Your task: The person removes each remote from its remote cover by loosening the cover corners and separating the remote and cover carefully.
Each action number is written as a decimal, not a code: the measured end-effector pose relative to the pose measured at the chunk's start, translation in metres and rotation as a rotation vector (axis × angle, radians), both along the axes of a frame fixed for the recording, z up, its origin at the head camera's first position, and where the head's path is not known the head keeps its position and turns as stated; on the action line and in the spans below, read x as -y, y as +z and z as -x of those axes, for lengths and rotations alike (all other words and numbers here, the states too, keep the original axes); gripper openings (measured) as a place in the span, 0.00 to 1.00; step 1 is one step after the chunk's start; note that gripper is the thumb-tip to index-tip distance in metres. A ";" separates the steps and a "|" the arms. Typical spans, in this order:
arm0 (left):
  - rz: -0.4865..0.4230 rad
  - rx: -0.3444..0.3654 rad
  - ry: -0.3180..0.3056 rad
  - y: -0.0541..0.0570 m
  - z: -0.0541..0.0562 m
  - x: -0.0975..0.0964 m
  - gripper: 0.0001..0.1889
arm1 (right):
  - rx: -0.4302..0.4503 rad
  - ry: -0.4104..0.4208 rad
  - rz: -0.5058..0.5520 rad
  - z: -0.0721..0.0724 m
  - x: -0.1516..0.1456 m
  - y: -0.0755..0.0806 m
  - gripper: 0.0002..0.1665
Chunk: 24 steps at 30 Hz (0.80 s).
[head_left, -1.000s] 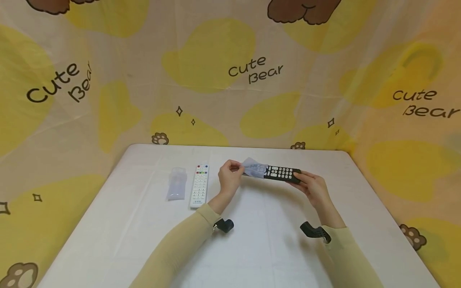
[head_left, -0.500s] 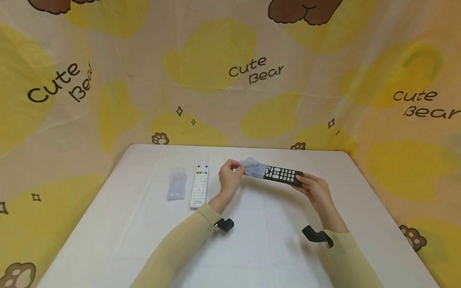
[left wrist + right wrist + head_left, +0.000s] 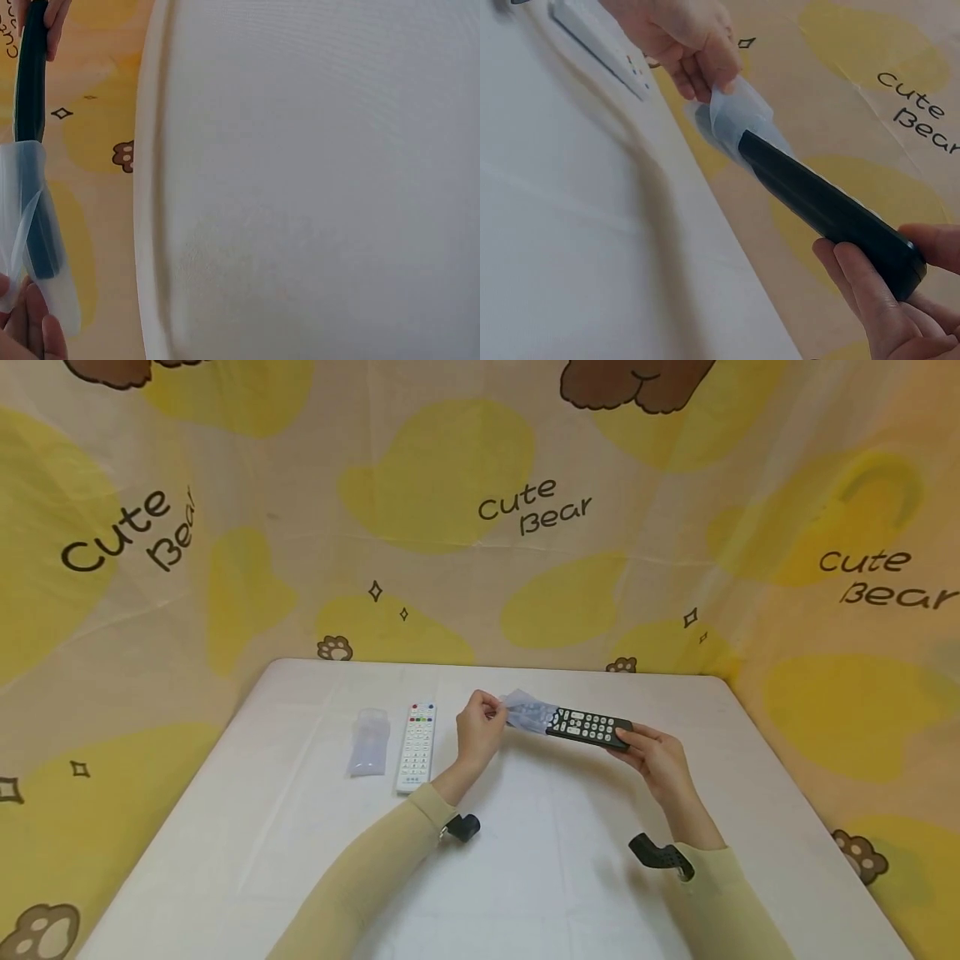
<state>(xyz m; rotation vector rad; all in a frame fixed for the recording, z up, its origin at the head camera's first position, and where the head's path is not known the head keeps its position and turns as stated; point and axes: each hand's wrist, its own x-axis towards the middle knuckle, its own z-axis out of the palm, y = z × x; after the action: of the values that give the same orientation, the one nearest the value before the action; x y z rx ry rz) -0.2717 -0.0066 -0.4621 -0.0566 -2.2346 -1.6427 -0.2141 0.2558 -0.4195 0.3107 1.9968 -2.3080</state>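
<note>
A black remote control [image 3: 588, 727] with pale buttons is held above the table, its left part inside a translucent plastic sleeve [image 3: 529, 711]. My right hand [image 3: 658, 760] grips the bare right end, thumb on the button face and fingers beneath, as the right wrist view also shows. With thumb and fingertips my left hand [image 3: 478, 727] pinches the far end of the sleeve. Through the film in the left wrist view, the covered end of the remote [image 3: 41, 247] shows faintly, short of the sleeve's pinched end.
On the white table [image 3: 555, 877], left of my left hand, lies a white remote control [image 3: 416, 747] with coloured buttons. Beside it lies another translucent sleeve [image 3: 369, 743], flat. A patterned cloth [image 3: 435, 485] hangs behind the table.
Over the last second the remote's right end has dipped and shifted slightly right with my right hand. My left hand keeps its pinch on the sleeve, almost unmoved.
</note>
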 end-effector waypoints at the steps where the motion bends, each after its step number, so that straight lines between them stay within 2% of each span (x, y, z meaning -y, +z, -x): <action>1: 0.001 0.001 -0.003 0.000 0.000 0.000 0.03 | 0.001 0.000 0.000 0.000 0.000 0.000 0.37; 5: -0.010 0.016 0.005 0.001 0.002 0.002 0.03 | 0.000 0.001 0.007 0.000 0.000 0.000 0.37; 8: -0.054 0.073 0.012 0.002 0.006 0.005 0.02 | 0.001 0.007 0.012 0.000 0.000 0.000 0.37; 10: -0.118 0.132 0.001 0.002 0.009 0.006 0.03 | 0.004 0.009 0.016 -0.001 0.000 0.000 0.37; 14: -0.316 0.248 -0.043 0.003 0.013 0.008 0.04 | 0.006 0.017 0.015 -0.002 0.000 -0.001 0.36; 17: -0.423 0.300 -0.053 0.003 0.015 0.009 0.04 | -0.001 0.022 0.018 -0.002 -0.001 -0.002 0.35; 20: -0.444 0.314 -0.053 0.004 0.015 0.009 0.04 | -0.005 0.024 0.020 -0.002 -0.002 -0.002 0.35; 24: -0.422 0.292 -0.065 0.005 0.013 0.009 0.04 | -0.007 0.030 0.028 -0.003 -0.004 -0.003 0.36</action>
<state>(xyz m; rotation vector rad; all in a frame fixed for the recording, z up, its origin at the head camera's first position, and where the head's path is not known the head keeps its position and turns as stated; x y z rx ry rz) -0.2852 -0.0155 -0.4573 0.2356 -2.0425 -2.2473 -0.2113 0.2596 -0.4228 0.2699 1.9560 -2.3201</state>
